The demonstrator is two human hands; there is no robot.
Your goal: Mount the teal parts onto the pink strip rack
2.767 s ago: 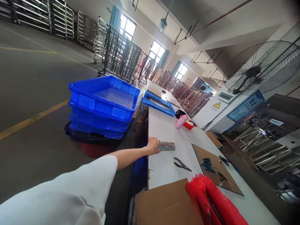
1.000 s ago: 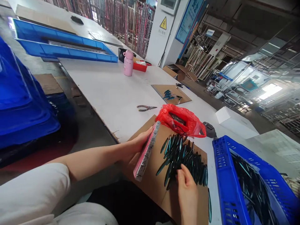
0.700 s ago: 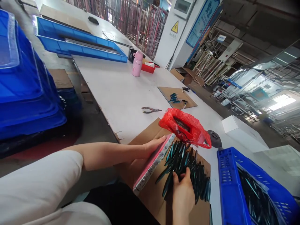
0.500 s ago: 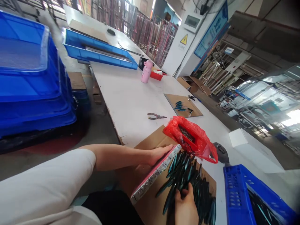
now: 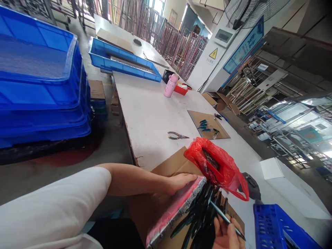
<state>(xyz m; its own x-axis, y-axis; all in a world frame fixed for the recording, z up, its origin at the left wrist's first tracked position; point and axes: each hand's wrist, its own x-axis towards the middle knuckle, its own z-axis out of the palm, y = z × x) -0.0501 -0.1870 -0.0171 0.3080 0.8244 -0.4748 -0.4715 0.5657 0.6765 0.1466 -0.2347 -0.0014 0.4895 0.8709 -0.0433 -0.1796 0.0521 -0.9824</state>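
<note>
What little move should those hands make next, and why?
Perhaps the right hand should lift the slender piece clear of the dark pile: that hand grips the piece, whose far tip appears over the pile, while the left hand holds the pink block alongside.

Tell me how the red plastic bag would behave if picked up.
The red plastic bag will probably flop and crinkle, as its sides look thin and creased. Its dark contents could spill if it tips, since it gapes open. Its weight is hard to judge: what's inside isn't clear.
</note>
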